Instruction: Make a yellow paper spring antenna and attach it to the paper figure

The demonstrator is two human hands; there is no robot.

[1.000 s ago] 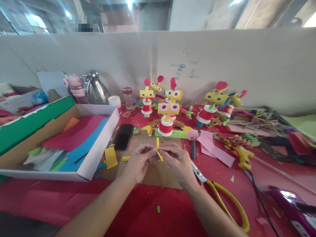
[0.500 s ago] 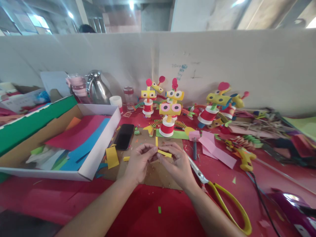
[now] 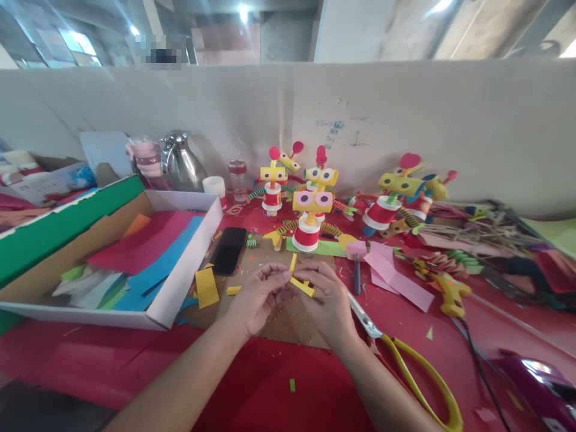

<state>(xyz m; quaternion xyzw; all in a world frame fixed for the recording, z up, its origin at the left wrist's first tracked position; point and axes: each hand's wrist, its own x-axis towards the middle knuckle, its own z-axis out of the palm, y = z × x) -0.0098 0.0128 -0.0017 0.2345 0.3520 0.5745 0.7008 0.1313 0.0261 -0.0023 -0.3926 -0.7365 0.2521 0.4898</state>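
Observation:
Over the brown cardboard [image 3: 288, 329], my left hand [image 3: 261, 294] and my right hand [image 3: 326, 297] meet around yellow paper strips [image 3: 302, 287]. One strip end points up between the hands and another slants down toward my right fingers. My left thumb and forefinger pinch the strips where they cross. The right fingers are curled around the slanting end; their tips are partly hidden. Just left of my left hand lies another yellow strip [image 3: 233, 290]. Beyond my hands stands a paper-cup figure [image 3: 306, 233] with a yellow head and folded-paper arms.
A box of coloured paper [image 3: 159, 318] stands at left, beside a black phone [image 3: 229, 249]. Yellow-handled scissors [image 3: 420, 372] lie by my right forearm. Farther right are pink paper [image 3: 398, 279], a yellow glue gun [image 3: 452, 294] and a purple object [image 3: 535, 384]. More cup figures [image 3: 382, 211] stand behind.
The yellow strips have tilted between my fingers, the upright end now leaning right. My right fingers have shifted, and a further bit of yellow shows beside them.

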